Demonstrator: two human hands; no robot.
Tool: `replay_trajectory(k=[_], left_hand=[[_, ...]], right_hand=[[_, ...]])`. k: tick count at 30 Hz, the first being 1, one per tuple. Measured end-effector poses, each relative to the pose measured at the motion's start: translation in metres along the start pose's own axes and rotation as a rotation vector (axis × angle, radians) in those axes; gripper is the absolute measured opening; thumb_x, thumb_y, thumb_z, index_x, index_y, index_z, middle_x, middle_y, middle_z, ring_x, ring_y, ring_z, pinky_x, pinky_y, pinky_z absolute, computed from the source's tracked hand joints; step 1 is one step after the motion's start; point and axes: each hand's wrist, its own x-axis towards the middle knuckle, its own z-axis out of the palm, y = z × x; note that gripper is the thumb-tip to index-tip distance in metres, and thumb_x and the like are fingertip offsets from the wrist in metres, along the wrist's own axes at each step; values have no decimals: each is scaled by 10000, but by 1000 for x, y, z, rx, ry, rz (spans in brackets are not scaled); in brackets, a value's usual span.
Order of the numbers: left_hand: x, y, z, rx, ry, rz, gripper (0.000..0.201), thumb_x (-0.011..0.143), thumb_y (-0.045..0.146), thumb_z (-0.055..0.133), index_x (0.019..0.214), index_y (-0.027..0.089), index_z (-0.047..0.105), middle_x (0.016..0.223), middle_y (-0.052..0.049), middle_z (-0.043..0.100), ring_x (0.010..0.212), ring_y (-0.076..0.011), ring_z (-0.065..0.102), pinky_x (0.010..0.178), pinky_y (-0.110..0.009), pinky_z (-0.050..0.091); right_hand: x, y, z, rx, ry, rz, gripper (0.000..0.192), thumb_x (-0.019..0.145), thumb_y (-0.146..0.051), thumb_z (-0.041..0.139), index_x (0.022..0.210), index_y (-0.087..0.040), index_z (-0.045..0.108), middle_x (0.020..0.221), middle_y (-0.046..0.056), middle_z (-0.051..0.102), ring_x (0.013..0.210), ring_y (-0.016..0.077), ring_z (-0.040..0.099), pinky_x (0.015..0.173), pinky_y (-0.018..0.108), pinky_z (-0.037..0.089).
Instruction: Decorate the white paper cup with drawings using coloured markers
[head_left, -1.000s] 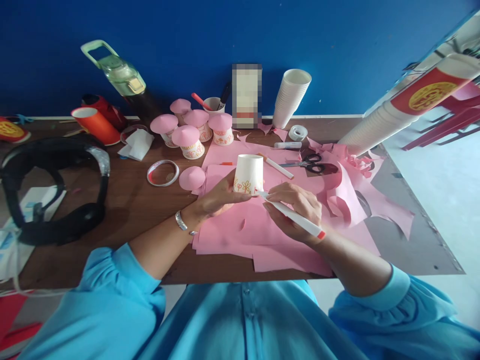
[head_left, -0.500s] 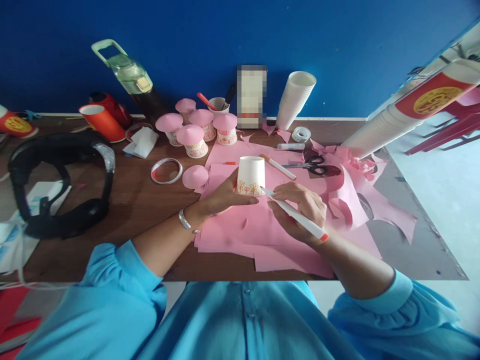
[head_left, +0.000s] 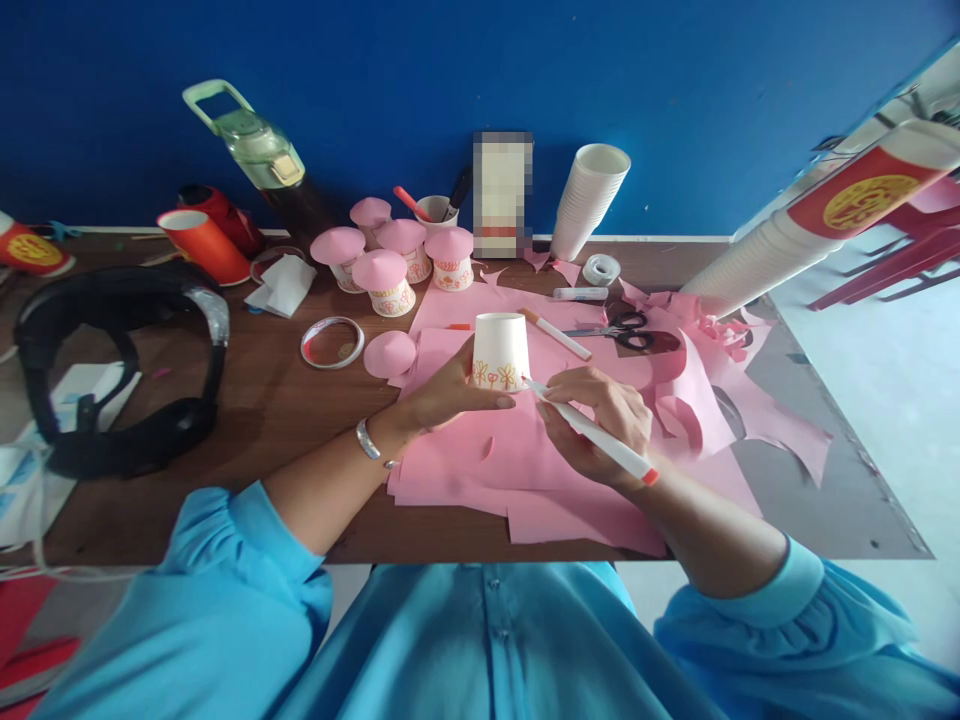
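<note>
Barely anything has moved but our marker (head_left: 592, 431) tip, slightly lower on the paper cup (head_left: 501, 345). Our left hand (head_left: 448, 395) cradles it, thumb underneath; our right (head_left: 609, 412) pinches the marker. Probably light and easily dented, it suits loose support opposite the tip.

Soft light, brightest toward the right.
The pale floor (head_left: 885, 390) nearly washes out; the blue wall (head_left: 360, 90) darkens leftward. The held cup (head_left: 500, 345) is fairly sharp, wide-angle distortion leans the bottle (head_left: 262, 155) and cup stack (head_left: 765, 245) outward, and mosaic squares hide an upright object (head_left: 502, 190).
</note>
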Motion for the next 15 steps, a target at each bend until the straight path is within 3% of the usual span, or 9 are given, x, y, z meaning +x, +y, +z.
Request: replay_trajectory(k=[15], left_hand=[[-2,7,1,5,-90,-6,572,730,347,961,1215,202,694,1160,-98,749,1121,-278,690,1040,-470,508]], right_hand=[[2,-1,-1,35,-39,-40,222,921,-64,656,1054,-231,594,827,-12,720,684,138,734,597,244,607]])
